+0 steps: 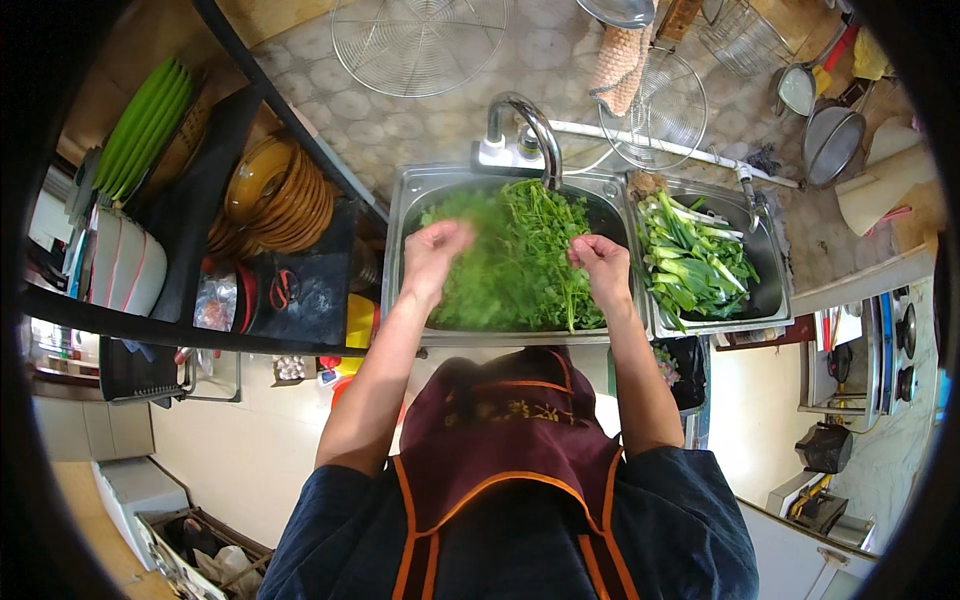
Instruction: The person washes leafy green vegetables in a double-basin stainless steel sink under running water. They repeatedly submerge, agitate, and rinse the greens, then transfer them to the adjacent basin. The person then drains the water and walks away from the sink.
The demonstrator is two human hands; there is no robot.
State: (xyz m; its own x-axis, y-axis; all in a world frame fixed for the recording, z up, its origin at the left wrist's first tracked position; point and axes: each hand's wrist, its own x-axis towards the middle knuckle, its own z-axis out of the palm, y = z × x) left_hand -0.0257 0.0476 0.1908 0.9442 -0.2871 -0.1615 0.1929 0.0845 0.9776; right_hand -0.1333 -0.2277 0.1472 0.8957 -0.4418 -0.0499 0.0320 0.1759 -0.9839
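Leafy green herbs fill the large basin of a stainless steel sink. On the left, my left hand is raised over the basin with a blurred bunch of the herbs hanging beside it; the blur hides whether its fingers hold the stems. My right hand is at the basin's right part, thumb and index finger pinched together by thin herb stems. Whether a stem is between those fingers is too small to tell. A curved chrome faucet arches over the back of the basin.
Green onions lie in the smaller basin on the right. A black shelf with stacked amber bowls and green plates stands at the left. Wire strainers hang on the wall behind, above a white pipe.
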